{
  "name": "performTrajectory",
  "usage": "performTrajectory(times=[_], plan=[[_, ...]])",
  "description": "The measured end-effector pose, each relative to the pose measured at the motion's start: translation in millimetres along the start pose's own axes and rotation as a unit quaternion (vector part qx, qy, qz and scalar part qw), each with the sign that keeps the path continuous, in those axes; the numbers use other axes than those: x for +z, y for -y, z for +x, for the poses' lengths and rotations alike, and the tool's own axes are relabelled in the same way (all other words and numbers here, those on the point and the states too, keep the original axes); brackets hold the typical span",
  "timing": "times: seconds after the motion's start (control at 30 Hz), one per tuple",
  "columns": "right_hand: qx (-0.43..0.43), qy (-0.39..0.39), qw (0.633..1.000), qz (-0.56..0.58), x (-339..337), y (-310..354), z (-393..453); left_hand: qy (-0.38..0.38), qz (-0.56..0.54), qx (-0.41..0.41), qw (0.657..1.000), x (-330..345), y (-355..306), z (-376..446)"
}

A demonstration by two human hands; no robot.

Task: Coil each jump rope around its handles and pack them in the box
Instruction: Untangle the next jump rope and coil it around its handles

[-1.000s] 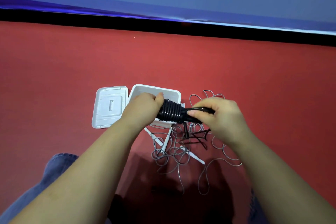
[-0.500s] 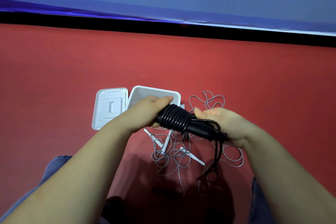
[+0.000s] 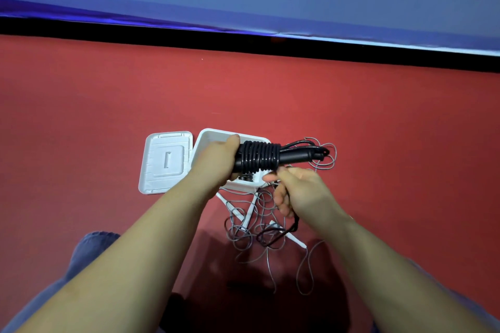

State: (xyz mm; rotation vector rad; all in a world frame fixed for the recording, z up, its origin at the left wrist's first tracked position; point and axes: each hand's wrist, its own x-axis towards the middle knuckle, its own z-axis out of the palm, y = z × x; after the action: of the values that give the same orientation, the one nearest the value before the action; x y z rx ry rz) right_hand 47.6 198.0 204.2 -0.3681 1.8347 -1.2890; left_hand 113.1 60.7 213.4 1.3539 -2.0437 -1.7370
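Left hand (image 3: 216,162) is seen gripping the black jump rope (image 3: 259,157) at its handles, long axis held level over the box (image 3: 213,136). Its loose tail is apparently pinched by the right hand (image 3: 300,192), just below the coil.

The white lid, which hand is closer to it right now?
Left. The left hand grips the black rope over the box, right beside the lid. The right hand holds the loose black cord past the box's far side.
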Motion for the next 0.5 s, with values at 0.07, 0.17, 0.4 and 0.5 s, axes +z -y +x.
performTrajectory(times=[0.07, 0.17, 0.4, 0.5], plan=[[-0.007, 0.036, 0.999, -0.039, -1, -1, -3, -0.025, 0.046, 0.02, 0.998, -2, 2, 1], [-0.024, 0.081, 0.987, -0.138, -3, -5, -6, -0.067, 0.09, 0.03, 0.993, -6, 7, 6], [-0.139, 0.034, 0.93, -0.338, -15, -1, -9, -0.12, 0.208, 0.039, 0.97, -13, 18, 11], [-0.183, -0.015, 0.914, -0.363, -26, 5, -9, -0.088, 0.247, 0.039, 0.964, -10, 18, 10]])
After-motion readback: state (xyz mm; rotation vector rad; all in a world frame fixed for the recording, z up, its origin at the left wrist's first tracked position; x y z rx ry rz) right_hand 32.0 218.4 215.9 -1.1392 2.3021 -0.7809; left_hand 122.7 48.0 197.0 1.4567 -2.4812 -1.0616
